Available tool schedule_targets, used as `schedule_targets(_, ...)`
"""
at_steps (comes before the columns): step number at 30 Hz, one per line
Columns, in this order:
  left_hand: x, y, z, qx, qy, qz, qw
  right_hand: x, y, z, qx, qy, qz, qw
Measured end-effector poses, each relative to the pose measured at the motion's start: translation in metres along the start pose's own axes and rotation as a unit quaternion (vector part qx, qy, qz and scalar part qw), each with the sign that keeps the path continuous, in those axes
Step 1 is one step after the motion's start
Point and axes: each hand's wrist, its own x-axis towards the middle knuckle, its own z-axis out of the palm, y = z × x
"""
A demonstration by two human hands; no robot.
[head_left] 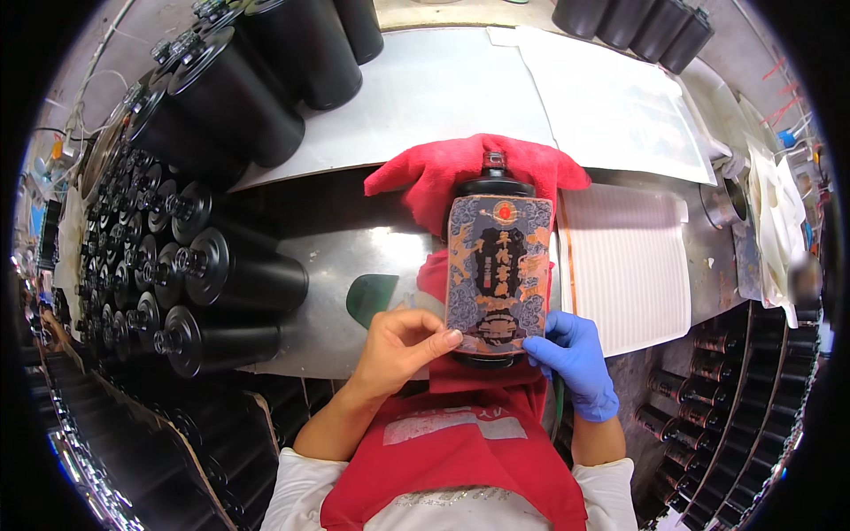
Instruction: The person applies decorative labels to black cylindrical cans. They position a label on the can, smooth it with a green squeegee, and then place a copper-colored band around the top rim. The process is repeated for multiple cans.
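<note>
A black bottle lies on a red cloth, its neck pointing away from me. Over its upper side is a dark label with orange and grey patterns and a red emblem near the top. My left hand, bare, pinches the label's lower left corner between thumb and fingers. At the lower right corner, my right hand in a blue glove grips the label's edge. How much of the label touches the bottle, I cannot tell. Left of the cloth, close to my left hand, lies a flat dark green piece with a rounded edge.
Many black bottles are stacked lying down at the left. Larger black bottles stand at the far left, more at the far right. A ribbed white sheet lies to the right. Racks of labelled bottles are below right.
</note>
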Motion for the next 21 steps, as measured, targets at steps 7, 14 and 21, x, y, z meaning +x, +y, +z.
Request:
schedule_targets(7,-0.001,0.000,-0.001,-0.005,-0.003,-0.016,1.000,0.000,-0.001,0.000,0.001,0.003,0.013,1.000)
schedule_targets(14,0.001,-0.005,-0.005,-0.063,-0.024,-0.029,0.997,0.008,0.010,-0.008,0.013,0.011,0.004,1.000)
schedule_targets(21,0.020,0.001,0.001,-0.045,-0.006,0.093,0.995,0.015,0.001,-0.007,0.068,0.033,-0.095,0.993)
